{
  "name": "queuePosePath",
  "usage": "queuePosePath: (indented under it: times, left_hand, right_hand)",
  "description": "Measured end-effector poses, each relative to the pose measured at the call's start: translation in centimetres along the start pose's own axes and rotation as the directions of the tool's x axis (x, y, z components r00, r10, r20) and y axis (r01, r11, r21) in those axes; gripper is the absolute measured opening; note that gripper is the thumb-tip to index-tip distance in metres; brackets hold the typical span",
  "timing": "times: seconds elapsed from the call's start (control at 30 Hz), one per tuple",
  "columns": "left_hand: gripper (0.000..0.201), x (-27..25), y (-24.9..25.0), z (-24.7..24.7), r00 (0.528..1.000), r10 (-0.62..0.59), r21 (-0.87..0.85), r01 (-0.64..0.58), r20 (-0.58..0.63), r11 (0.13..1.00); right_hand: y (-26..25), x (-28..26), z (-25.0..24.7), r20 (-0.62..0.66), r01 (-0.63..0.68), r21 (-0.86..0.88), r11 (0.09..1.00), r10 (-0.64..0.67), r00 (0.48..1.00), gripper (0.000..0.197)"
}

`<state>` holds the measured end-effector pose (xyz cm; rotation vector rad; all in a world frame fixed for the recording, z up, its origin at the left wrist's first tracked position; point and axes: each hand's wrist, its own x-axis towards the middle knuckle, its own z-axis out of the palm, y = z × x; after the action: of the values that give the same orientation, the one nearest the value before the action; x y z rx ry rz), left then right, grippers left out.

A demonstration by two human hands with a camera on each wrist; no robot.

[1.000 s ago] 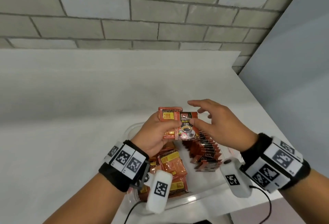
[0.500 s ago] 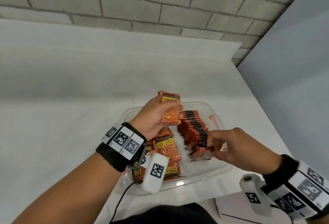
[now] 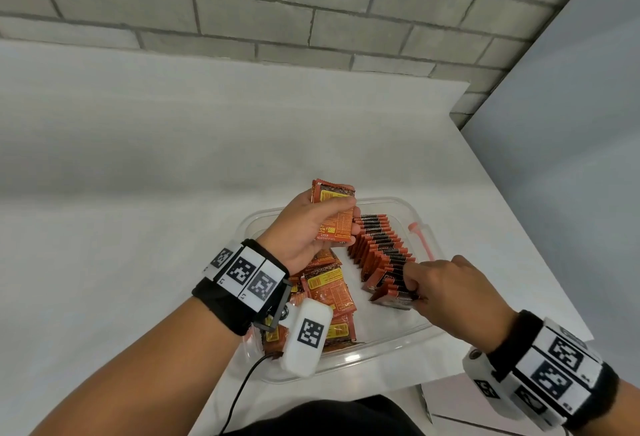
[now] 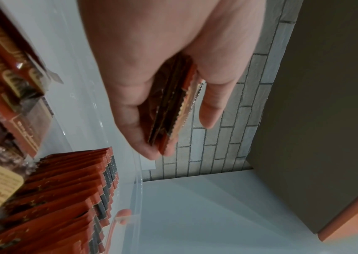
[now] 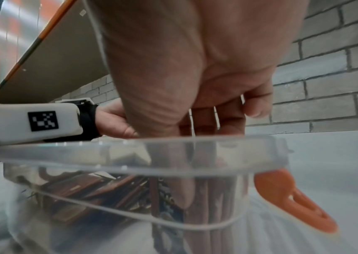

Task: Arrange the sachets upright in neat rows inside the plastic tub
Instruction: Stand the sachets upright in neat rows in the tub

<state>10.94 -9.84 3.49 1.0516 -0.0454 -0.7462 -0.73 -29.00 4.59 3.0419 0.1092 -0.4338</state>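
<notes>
A clear plastic tub (image 3: 408, 205) stands on the white table near its front edge. Inside it, a row of upright red and black sachets (image 3: 379, 245) runs along the right side. Loose sachets (image 3: 329, 292) lie flat in a pile on the left. My left hand (image 3: 341, 209) hovers over the tub's far left corner and grips a small stack of sachets (image 3: 337, 228), also seen edge-on (image 4: 173, 103). My right hand (image 3: 414, 283) is lowered into the tub and pinches the nearest sachet (image 3: 389, 295) against the near end of the row. Its fingers (image 5: 204, 123) reach down behind the tub wall (image 5: 173, 154).
An orange clip (image 3: 420, 238) hangs on the tub's right rim. The brick wall (image 3: 311, 20) rises behind the table, and a grey panel (image 3: 571, 158) closes off the right. The table's right edge (image 3: 540, 262) runs close to the tub. A black cable (image 3: 242, 387) trails from my left wrist.
My right hand took one sachet from the stack in my left hand and carried it down to the near end of the row. The left hand kept its stack.
</notes>
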Motion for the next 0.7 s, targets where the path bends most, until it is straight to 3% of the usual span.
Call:
queuePosePath:
  times: [0.13,0.23,0.4,0.6,0.7]
  left_hand:
    - [0.015,0.1,0.0,0.0,1.0,-0.007,-0.004,0.007,0.001,1.0]
    - [0.013,0.1,0.0,0.0,1.0,-0.011,0.002,0.011,0.003,1.0]
    - [0.011,0.0,0.0,0.0,1.0,-0.009,0.0,0.009,0.003,1.0]
    - [0.011,0.1,0.0,0.0,1.0,-0.009,-0.003,0.009,-0.009,1.0]
    - [0.009,0.1,0.0,0.1,1.0,-0.011,-0.011,0.011,-0.007,1.0]
  right_hand:
    - [0.1,0.2,0.6,0.009,0.049,-0.108,0.993,-0.048,0.999,0.052]
    - [0.3,0.4,1.2,-0.01,0.078,-0.141,0.987,-0.08,0.997,0.059]
    - [0.4,0.2,1.3,-0.05,0.079,-0.128,0.989,-0.086,0.995,0.045]
    - [0.4,0.5,1.4,-0.064,0.076,-0.1,0.992,-0.083,0.994,0.05]
    - [0.4,0.5,0.9,-0.001,0.051,-0.089,0.995,-0.051,0.999,0.024]
